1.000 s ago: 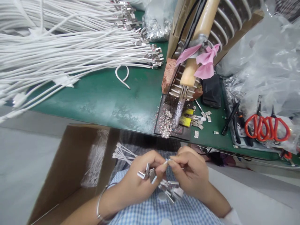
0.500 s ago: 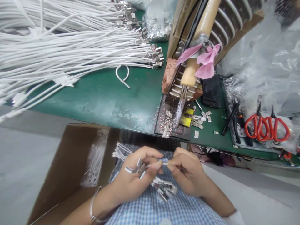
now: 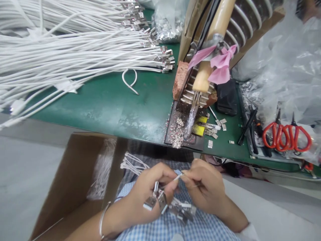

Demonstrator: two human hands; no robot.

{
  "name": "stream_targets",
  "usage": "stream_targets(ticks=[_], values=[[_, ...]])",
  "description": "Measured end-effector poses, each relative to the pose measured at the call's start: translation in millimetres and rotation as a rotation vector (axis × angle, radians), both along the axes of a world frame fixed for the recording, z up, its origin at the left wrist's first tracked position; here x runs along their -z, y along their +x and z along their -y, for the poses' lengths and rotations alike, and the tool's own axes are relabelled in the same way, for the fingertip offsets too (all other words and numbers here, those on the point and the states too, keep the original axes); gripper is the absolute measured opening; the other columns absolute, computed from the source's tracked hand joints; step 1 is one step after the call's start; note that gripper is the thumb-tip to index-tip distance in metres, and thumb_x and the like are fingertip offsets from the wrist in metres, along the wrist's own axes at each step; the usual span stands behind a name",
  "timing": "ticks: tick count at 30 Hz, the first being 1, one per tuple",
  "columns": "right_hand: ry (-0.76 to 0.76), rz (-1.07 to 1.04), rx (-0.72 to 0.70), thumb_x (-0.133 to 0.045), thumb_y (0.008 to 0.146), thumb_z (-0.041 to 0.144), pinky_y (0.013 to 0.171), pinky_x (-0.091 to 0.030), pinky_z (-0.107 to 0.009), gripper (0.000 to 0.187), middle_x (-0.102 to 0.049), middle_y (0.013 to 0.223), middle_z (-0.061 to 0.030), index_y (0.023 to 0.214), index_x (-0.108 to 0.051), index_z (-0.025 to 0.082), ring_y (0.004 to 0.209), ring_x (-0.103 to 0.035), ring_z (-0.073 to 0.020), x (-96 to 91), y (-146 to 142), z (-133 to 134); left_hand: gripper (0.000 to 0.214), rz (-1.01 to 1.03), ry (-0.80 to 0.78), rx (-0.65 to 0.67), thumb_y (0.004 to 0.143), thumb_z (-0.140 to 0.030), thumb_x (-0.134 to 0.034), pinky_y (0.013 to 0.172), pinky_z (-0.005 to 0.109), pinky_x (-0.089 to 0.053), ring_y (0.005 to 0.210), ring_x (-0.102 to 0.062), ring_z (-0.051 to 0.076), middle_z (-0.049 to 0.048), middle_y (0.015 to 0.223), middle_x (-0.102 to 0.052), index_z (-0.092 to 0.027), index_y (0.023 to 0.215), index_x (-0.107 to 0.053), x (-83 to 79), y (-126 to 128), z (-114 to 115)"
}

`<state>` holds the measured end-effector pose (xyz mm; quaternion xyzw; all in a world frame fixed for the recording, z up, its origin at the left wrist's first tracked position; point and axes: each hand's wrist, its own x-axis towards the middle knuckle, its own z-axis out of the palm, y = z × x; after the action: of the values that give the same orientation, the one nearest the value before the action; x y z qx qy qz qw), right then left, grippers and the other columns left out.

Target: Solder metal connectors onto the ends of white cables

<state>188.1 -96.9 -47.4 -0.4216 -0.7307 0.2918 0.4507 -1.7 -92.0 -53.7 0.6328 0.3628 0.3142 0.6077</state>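
Note:
My left hand (image 3: 150, 197) is closed around white cables (image 3: 134, 164) with shiny metal USB plugs (image 3: 150, 203) that stick out over the fingers. More USB plugs (image 3: 184, 211) from the same bunch hang below, above my checked apron. A thin white strand (image 3: 178, 176) stretches between my left thumb and forefinger and my right hand (image 3: 204, 185). My right thumb and forefinger pinch its end. Whether this strand is a tie or a wire I cannot tell.
White cables (image 3: 87, 57) with metal ends cover the green table (image 3: 100, 115) on the left. A soldering iron (image 3: 200, 80) rests on a coil stand, its tip over solder crumbs. Red-handled cutters (image 3: 269, 135) lie right. An open cardboard box (image 3: 72, 174) stands below left.
Both hands have shifted slightly to the right. The plugs in my left hand have turned and stand out more. The white strand now slants upward towards my right fingertips.

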Motion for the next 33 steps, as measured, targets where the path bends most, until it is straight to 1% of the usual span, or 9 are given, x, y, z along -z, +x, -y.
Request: stream_targets(ticks=[3,7,11,13,18,21,26,29,33], values=[[-0.059,0.041,-0.056,-0.055,0.097,0.02,0.051,-0.039,-0.026,0.008,-0.056,0.066,0.0015,0.091,-0.06,0.022,0.057,-0.05,-0.0135,-4.9,7,-2,0.006,-0.088,0.077,0.037,0.094,-0.02,-0.054,0.055,0.022,-0.053,0.059,-0.069,0.015,0.0027,0.072,-0.072,-0.019,0.094,-0.059,-2.1,-2,-3],[-0.177,-0.017,-0.143,-0.052,0.1,0.031,0.051,-0.037,-0.025,0.017,-0.055,0.068,0.0015,0.088,-0.059,0.022,0.06,-0.051,-0.0133,-2.5,13,-1,0.011,-0.133,0.13,0.112,0.093,-0.018,-0.054,0.055,0.021,-0.051,0.058,-0.066,0.013,0.0013,0.071,-0.072,-0.019,0.093,-0.065,-6.1,-8,-11],[-0.212,-0.025,-0.301,-0.049,0.099,0.026,0.053,-0.038,-0.026,0.018,-0.056,0.066,0.0016,0.084,-0.057,0.022,0.059,-0.051,-0.0131,1.7,12,0,0.012,-0.103,0.119,0.193,0.093,-0.016,-0.056,0.056,0.021,-0.05,0.058,-0.066,0.013,0.0013,0.069,-0.072,-0.017,0.087,-0.067,-6.0,-16,-16],[-0.226,-0.015,-0.344,-0.049,0.097,0.022,0.053,-0.038,-0.026,0.018,-0.055,0.065,0.002,0.081,-0.057,0.022,0.058,-0.05,-0.013,2.8,10,0,0.012,-0.092,0.11,0.181,0.093,-0.015,-0.056,0.055,0.02,-0.049,0.058,-0.066,0.012,0.0008,0.069,-0.072,-0.018,0.086,-0.067,-5.5,-19,-17],[-0.167,-0.116,-0.128,-0.055,0.095,0.02,0.054,-0.039,-0.026,0.01,-0.053,0.066,0.002,0.087,-0.061,0.022,0.059,-0.05,-0.0132,4.8,7,0,0.014,-0.023,0.031,0.11,0.094,-0.011,-0.052,0.062,0.018,-0.052,0.067,-0.069,0.012,-0.0014,0.077,-0.072,-0.02,0.096,-0.063,-6.7,-12,-14],[-0.131,-0.218,-0.082,-0.053,0.096,0.02,0.054,-0.041,-0.027,0.01,-0.054,0.065,0.0017,0.09,-0.062,0.022,0.058,-0.05,-0.0137,7.1,0,1,0.013,0.002,0.0,0.13,0.096,-0.011,-0.05,0.063,0.016,-0.052,0.071,-0.067,0.01,-0.0026,0.083,-0.07,-0.022,0.098,-0.057,-7.6,-5,-11],[-0.131,-0.33,-0.004,-0.054,0.092,0.017,0.053,-0.041,-0.027,0.01,-0.052,0.066,0.0019,0.088,-0.062,0.022,0.057,-0.048,-0.0136,11.6,-10,4,0.011,-0.041,0.066,0.067,0.096,-0.013,-0.05,0.059,0.016,-0.049,0.067,-0.062,0.009,-0.0035,0.08,-0.063,-0.022,0.097,-0.055,-8.8,-1,-10],[-0.177,-0.32,-0.019,-0.058,0.086,0.015,0.05,-0.038,-0.024,0.01,-0.049,0.064,0.0036,0.079,-0.058,0.022,0.055,-0.046,-0.0116,9.5,-7,2,0.01,-0.055,0.13,0.1,0.093,-0.012,-0.055,0.056,0.016,-0.046,0.06,-0.059,0.008,-0.0054,0.072,-0.062,-0.021,0.092,-0.057,-8.3,-3,-12],[-0.306,-0.233,-0.148,-0.06,0.081,0.012,0.048,-0.032,-0.021,0.014,-0.046,0.06,0.0055,0.07,-0.056,0.021,0.051,-0.043,-0.0088,3.4,3,-2,0.009,-0.11,0.183,0.16,0.091,-0.012,-0.058,0.054,0.016,-0.043,0.054,-0.057,0.007,-0.005,0.067,-0.063,-0.02,0.089,-0.062,-5.9,-8,-15]])
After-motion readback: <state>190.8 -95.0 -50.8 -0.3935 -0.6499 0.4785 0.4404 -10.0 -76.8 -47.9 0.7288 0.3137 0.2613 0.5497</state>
